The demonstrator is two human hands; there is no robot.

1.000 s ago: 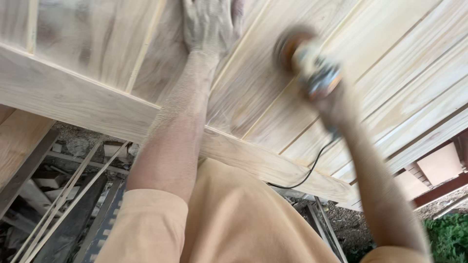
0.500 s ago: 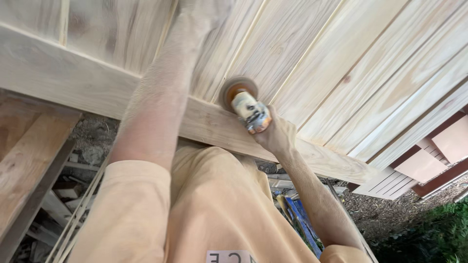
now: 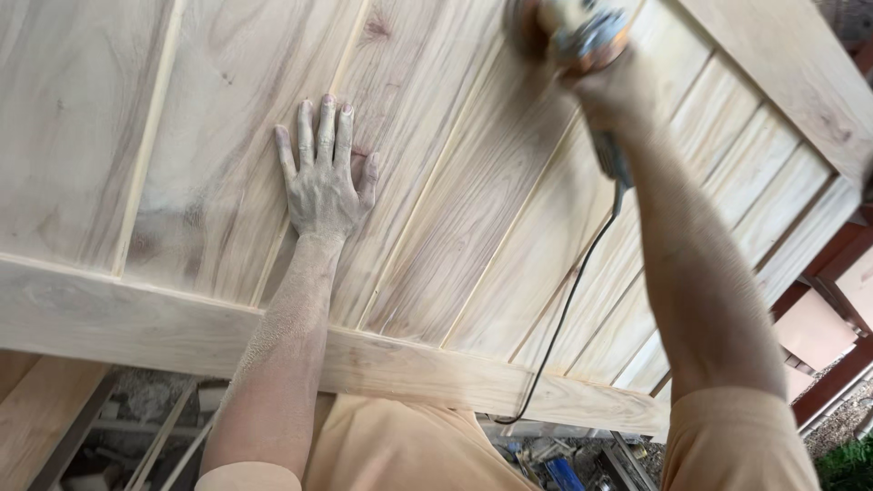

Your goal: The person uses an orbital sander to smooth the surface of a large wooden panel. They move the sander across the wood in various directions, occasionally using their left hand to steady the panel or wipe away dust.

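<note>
Head view: I look down at a big pale wooden door panel [image 3: 473, 209] made of long boards.
Left hand [image 3: 323, 177]: flat on the boards, fingers spread, holding nothing.
Right hand [image 3: 618, 86]: far to the right, wrapped tight around a blurry orange and grey power sander [image 3: 568, 32].
Sander: it sits on the far boards.
Black cord [image 3: 564, 318]: hangs down past my right arm.
</note>
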